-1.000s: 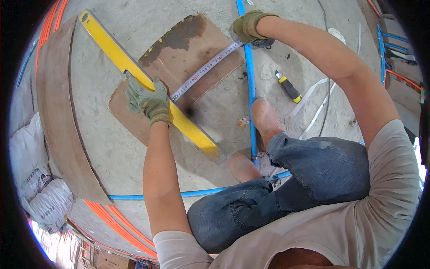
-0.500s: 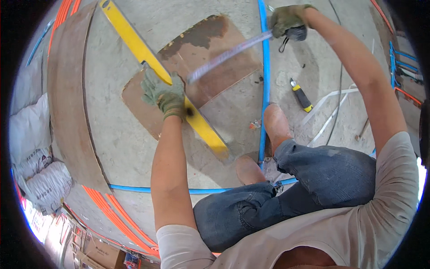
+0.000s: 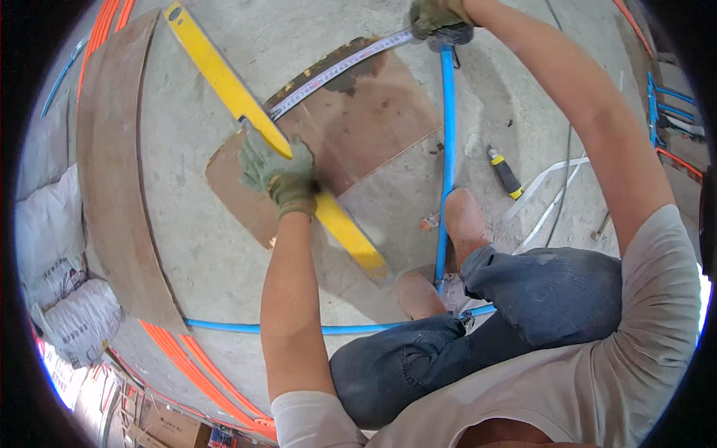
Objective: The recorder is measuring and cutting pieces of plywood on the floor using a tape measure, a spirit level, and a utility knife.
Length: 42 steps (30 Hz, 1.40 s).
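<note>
My gloved left hand is wrapped round the middle of a long yellow spirit level, which lies slantwise across a brown board. In my gloved right hand, at the top of the view, is a tape measure with its blade drawn out. The blade runs along the board's far edge, and its free end meets the level's side just beyond my left hand. Dark wet-looking stains mark the far part of the board. My right fingers are partly hidden by the glove and the tape case.
A blue pipe runs along the floor between the board and a yellow-black utility knife. White strips lie at the right. A long brown sheet, orange conduits and white sacks are on the left.
My right hand has moved left and away from me with the tape measure. Its blade has swung from mid-board to the far edge, against the level. My left hand stays on the level.
</note>
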Motion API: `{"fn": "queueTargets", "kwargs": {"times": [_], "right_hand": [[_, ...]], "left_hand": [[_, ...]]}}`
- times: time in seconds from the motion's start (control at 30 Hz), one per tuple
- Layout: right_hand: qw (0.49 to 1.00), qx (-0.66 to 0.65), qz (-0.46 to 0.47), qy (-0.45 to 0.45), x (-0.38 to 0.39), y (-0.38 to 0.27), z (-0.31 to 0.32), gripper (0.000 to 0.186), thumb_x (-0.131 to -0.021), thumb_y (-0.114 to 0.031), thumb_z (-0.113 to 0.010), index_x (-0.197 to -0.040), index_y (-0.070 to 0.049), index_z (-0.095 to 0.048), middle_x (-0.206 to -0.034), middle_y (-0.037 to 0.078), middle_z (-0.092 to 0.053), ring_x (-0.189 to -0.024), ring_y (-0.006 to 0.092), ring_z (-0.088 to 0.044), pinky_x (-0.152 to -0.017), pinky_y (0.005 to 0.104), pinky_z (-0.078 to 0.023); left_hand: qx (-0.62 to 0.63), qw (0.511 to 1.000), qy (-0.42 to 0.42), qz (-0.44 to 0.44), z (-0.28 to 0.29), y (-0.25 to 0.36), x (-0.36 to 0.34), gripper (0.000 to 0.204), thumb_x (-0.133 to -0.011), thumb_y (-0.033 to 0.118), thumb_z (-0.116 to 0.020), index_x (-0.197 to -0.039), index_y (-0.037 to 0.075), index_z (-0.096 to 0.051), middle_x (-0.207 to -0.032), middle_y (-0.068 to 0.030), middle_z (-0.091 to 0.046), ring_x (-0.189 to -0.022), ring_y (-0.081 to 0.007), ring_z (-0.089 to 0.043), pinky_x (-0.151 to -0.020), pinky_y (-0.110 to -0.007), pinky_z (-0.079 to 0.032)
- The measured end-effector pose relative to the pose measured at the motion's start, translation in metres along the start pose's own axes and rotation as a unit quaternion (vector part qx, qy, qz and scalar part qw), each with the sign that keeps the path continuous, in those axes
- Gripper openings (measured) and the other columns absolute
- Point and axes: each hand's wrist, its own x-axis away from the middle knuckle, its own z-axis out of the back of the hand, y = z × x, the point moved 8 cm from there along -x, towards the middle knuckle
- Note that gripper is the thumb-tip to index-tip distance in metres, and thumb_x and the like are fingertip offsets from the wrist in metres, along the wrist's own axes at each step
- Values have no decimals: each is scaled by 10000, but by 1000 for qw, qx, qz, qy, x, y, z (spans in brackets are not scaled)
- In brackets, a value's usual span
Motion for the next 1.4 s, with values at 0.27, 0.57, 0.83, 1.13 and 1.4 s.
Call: {"fn": "queueTargets", "kwargs": {"times": [0.27, 0.57, 0.83, 1.13, 1.4], "right_hand": [[953, -53, -189, -229, -26, 56, -83, 74, -674, -155, -723, -728, -114, -694, -713, 82, -639, -617, 227, -545, -581, 366, -456], [909, -152, -314, -227, -18, 45, -48, 80, -747, -163, -685, -721, -87, -690, -637, 67, -616, -579, 209, -540, -556, 378, -458], [837, -463, -279, 83, 42, 39, -21, 230, -847, -320, -660, -818, -94, -679, -752, 70, -639, -668, 176, -585, -644, 341, -491], [587, -485, -613, 211, 217, -50, -138, 512, -930, -418, -594, -1239, -10, -607, -1108, 181, -647, -1051, 244, -621, -895, 324, -494], [733, -16, -680, -19, 252, -131, -118, 534, -887, -519, -559, -1189, -93, -669, -1253, 186, -624, -1051, 292, -644, -917, 381, -501]], "left_hand": [[-27, 999, 34, -32, 5, 5, 1, 789, -773, 414, -685, -1432, 77, -413, -1464, -131, -433, -1365, -355, -348, -1078, -566, -217], [-35, 998, 40, -44, 6, 8, 1, 779, -770, 384, -699, -1430, 81, -416, -1435, -116, -460, -1331, -331, -381, -1054, -533, -249], [-24, 997, 36, -57, 10, 9, 2, 803, -761, 376, -710, -1445, 88, -404, -1442, -109, -466, -1318, -332, -392, -1035, -507, -281], [33, 999, 23, -27, 14, 12, 4, 823, -786, 389, -676, -1491, 117, -348, -1509, -85, -403, -1365, -352, -349, -1115, -575, -177], [-5, 1000, -19, 15, 1, -1, 2, 838, -776, 451, -665, -1490, 148, -348, -1533, -72, -365, -1417, -357, -278, -1119, -642, -124]]}}
